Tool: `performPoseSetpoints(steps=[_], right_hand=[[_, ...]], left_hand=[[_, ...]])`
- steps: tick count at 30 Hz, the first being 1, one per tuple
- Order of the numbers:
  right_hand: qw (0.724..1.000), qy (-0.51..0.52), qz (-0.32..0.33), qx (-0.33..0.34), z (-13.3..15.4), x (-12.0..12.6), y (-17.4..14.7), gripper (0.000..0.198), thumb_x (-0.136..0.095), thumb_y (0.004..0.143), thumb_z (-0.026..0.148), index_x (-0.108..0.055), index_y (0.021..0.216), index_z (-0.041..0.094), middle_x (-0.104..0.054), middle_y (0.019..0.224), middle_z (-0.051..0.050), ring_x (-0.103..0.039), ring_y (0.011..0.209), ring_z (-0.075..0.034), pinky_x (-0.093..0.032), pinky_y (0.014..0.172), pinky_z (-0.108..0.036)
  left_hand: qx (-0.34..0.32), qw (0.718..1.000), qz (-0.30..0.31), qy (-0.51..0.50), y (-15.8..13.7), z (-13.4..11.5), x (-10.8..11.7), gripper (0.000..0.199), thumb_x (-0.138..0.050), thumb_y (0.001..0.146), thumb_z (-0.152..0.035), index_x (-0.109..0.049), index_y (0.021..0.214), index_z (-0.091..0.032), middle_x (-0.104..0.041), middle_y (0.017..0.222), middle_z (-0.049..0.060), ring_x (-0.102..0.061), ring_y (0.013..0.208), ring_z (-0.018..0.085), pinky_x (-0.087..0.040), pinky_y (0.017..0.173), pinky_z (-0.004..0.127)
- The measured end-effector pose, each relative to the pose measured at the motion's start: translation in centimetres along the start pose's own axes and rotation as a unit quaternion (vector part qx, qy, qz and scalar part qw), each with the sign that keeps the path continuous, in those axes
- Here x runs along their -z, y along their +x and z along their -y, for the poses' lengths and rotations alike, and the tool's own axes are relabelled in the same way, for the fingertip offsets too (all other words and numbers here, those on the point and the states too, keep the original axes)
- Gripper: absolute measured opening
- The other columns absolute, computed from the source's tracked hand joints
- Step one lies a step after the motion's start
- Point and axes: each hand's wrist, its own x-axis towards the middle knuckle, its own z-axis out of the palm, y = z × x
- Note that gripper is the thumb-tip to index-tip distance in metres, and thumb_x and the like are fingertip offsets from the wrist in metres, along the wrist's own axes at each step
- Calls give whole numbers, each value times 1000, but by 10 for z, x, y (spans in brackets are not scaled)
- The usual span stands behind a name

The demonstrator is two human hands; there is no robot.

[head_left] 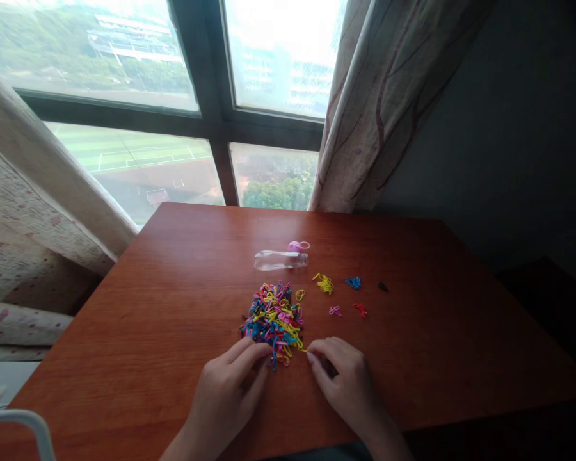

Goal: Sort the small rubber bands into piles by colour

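A heaped pile of small coloured looped clips (273,317), like paper clips or stitch markers, lies on the brown table. My right hand (343,371) is at the pile's near right edge, thumb and forefinger pinched on a yellow clip (303,350). At the near left edge is my left hand (233,381), its fingertips pressed together against the pile; what they hold, if anything, is hidden. Sorted by colour to the right are yellow clips (324,284), blue clips (353,282), black clips (383,287), pink clips (335,311) and red clips (360,310).
Behind the pile a clear bottle (278,260) lies on its side, its neck to the right. A pink cap (295,246) with a loop is just beyond it. The wooden table (173,288) reaches to a window and curtains (365,109). A white curved bar (19,417) stands at lower left.
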Motion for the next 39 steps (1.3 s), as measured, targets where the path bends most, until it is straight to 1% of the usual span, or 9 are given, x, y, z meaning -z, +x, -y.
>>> performPoseSetpoints(steps=[4, 7, 12, 15, 18, 22, 27, 31, 39], right_hand=[[998, 1, -55, -35, -12, 8, 10, 17, -51, 94, 24, -65, 85, 21, -64, 70, -1, -59, 61, -14, -42, 58, -24], [993, -39, -102, -52, -25, 16, 32, 17, -52, 93, 25, -67, 86, 20, -67, 73, -2, -60, 61, -15, -43, 61, -24], [984, -126, -108, -59, -40, 22, 76, 17, -53, 91, 27, -68, 85, 21, -68, 70, -1, -61, 61, -16, -41, 60, -24], [979, -166, -103, -62, -43, 19, 88, 19, -52, 92, 27, -69, 85, 21, -68, 69, -2, -61, 60, -16, -38, 57, -24], [977, -172, -107, -58, -41, 16, 84, 21, -51, 92, 28, -70, 89, 21, -70, 73, -3, -62, 61, -16, -40, 58, -25], [986, -127, -100, -47, -31, 13, 64, 19, -51, 92, 26, -69, 89, 21, -71, 78, -3, -65, 66, -17, -44, 63, -26], [997, -50, -51, -26, -10, 0, 34, 18, -51, 93, 23, -68, 87, 21, -69, 75, -3, -64, 66, -17, -46, 63, -26], [1000, -8, -15, -20, 4, -10, 17, 16, -52, 94, 22, -68, 90, 22, -70, 78, -3, -64, 69, -17, -47, 68, -26], [1000, -12, -24, -10, 10, -17, 15, 11, -58, 91, 23, -68, 90, 22, -69, 75, -2, -62, 65, -16, -46, 66, -26]], left_hand=[[-14, 1000, 18, 19, 1, -4, 0, 17, -49, 92, -17, -65, 95, -23, -67, 81, 1, -66, 67, 13, -50, 61, 21], [-42, 997, 48, 34, 1, -6, 0, 20, -45, 93, -17, -65, 96, -23, -66, 78, 2, -65, 64, 14, -49, 58, 22], [-27, 999, 25, 24, 2, -4, 1, 18, -48, 93, -18, -65, 95, -23, -68, 79, 1, -66, 67, 14, -50, 61, 22], [-12, 1000, 15, 13, 2, -3, 1, 17, -49, 93, -19, -66, 93, -23, -68, 80, 1, -67, 68, 14, -51, 64, 22], [-9, 1000, 15, 6, 3, -4, 1, 17, -49, 93, -18, -66, 92, -23, -68, 79, 1, -66, 68, 14, -50, 63, 21], [-12, 999, 31, 17, 1, -4, 0, 18, -48, 93, -18, -66, 93, -23, -66, 78, 1, -65, 64, 13, -48, 59, 21], [-5, 999, 20, 30, 1, -4, -1, 17, -49, 93, -19, -65, 94, -23, -67, 79, 1, -65, 67, 14, -49, 61, 22], [-4, 999, 21, 37, 1, -3, -1, 16, -49, 93, -19, -65, 95, -23, -67, 81, 1, -66, 68, 15, -50, 62, 23], [-6, 999, 32, 38, 3, -5, -1, 18, -49, 93, -21, -67, 92, -22, -67, 77, 2, -65, 65, 14, -50, 60, 21]])
